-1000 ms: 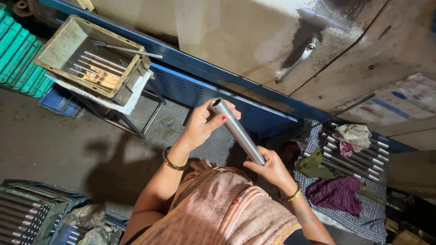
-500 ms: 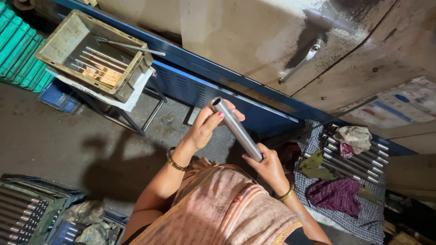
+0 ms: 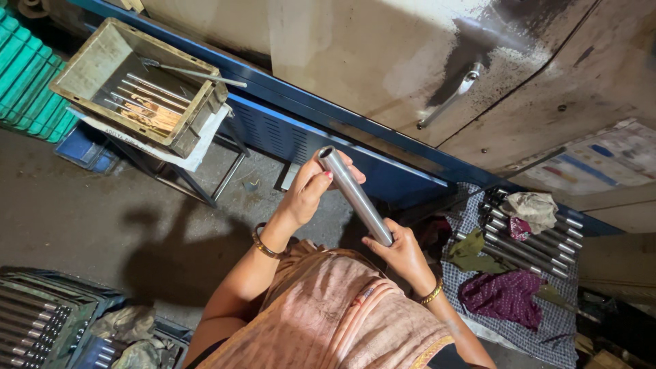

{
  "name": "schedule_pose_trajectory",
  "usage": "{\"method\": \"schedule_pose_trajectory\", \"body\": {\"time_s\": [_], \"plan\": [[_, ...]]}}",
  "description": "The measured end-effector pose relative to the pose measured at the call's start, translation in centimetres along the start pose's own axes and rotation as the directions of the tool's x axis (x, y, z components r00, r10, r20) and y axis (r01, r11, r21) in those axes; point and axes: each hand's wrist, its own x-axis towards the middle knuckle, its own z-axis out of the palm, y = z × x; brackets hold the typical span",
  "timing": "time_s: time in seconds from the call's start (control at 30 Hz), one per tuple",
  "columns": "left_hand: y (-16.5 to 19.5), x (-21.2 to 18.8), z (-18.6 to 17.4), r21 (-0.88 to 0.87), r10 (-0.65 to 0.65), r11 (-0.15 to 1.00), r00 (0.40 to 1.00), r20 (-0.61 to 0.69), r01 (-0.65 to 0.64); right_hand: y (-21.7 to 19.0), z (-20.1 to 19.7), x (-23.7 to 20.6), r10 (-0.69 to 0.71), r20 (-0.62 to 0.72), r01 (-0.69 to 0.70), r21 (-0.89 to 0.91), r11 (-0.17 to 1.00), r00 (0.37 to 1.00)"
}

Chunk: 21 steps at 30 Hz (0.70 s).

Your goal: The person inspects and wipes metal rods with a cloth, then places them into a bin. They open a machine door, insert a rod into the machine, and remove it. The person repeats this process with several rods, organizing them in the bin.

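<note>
Presently 1 tube (image 3: 355, 196) is held by left hand (image 3: 309, 193) and right hand (image 3: 402, 251); rods (image 3: 526, 239) beside remain unhandled.

Polished metal among grime and cloth

The metal tube (image 3: 355, 195) is smooth and glossy; the tray (image 3: 82, 72) looks like dull, stained plastic, the checked cloth (image 3: 523, 328) is matt weave, the floor (image 3: 89, 212) rough concrete.

A grey tray (image 3: 82, 65) of thin rods sits on a metal stand (image 3: 205, 178). Right of the stand, steel bars (image 3: 526, 242) and rags (image 3: 506, 297) lie on checked cloth (image 3: 540, 335).
</note>
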Motion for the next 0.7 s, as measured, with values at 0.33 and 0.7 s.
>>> {"method": "schedule_pose_trajectory", "body": {"time_s": [0.33,0.7], "plan": [[-1.2,-0.3,3.2,0.066,0.104,0.993,0.985,-0.134,-0.096,2.0,1.5,3.1,-0.146,0.138,0.126,0.142,0.982,0.980],[1.3,-2.9,3.8,0.698,0.390,0.513,0.860,0.328,-0.499,-4.8,4.1,6.2,-0.520,0.083,0.495,0.212,0.843,0.850]]}}
